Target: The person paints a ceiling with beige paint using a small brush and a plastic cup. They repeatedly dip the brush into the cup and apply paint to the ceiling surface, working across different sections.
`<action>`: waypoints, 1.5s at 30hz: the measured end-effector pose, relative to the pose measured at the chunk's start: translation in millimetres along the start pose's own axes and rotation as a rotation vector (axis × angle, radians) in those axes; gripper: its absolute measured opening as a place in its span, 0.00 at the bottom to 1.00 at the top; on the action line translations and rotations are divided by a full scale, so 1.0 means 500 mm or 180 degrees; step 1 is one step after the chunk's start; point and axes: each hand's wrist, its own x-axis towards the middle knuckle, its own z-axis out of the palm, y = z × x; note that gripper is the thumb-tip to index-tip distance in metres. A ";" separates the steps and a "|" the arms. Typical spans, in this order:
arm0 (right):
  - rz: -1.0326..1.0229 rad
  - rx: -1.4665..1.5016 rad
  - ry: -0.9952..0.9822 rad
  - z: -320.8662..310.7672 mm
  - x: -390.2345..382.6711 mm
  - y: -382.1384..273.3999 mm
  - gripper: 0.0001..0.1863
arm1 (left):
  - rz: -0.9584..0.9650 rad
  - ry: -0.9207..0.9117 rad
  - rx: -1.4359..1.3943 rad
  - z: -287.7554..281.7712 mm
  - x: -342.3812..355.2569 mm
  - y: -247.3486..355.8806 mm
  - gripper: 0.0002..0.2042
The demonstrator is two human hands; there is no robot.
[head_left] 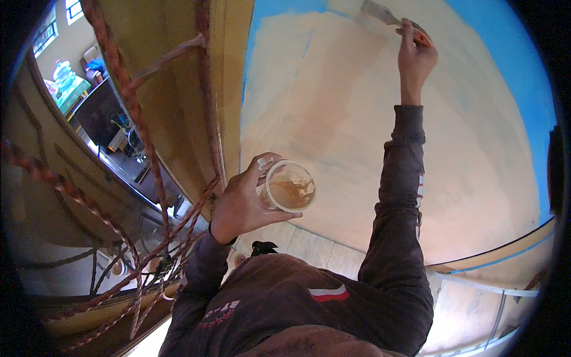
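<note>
My right hand [416, 56] is raised at the upper right, fingers closed round the orange handle of a paintbrush [380, 12]. The brush's bristles lie against the wall [369, 137], which carries peach-beige paint with a darker, wet-looking band below the brush. In front of my chest, my left hand [247, 199] grips a round plastic cup [289, 186] by its side. Some thin, brownish-peach liquid sits low in the cup, and pale paint is smeared inside it. White paint specks mark my left fingers.
Bright blue paint [526, 107] borders the beige area. Twisted reddish-brown metal bars [122, 65] stand close on my left, beside a brown panel [160, 35]. Through an opening, a table with a green cloth [74, 94] shows. Pale tiles [312, 247] cover the floor below the wall.
</note>
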 end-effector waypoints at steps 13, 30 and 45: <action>-0.0067 0.0448 0.0075 0.094 0.062 -0.013 0.19 | -0.0002 -0.0129 0.0115 -0.003 0.003 0.013 0.48; 0.0105 0.0740 -0.0078 0.135 0.106 -0.039 0.16 | 0.0196 -0.0169 0.0049 -0.005 0.003 -0.011 0.46; -0.0081 0.0897 0.0100 0.161 0.164 -0.025 0.19 | 0.0158 -0.0117 0.0193 -0.009 -0.010 0.009 0.45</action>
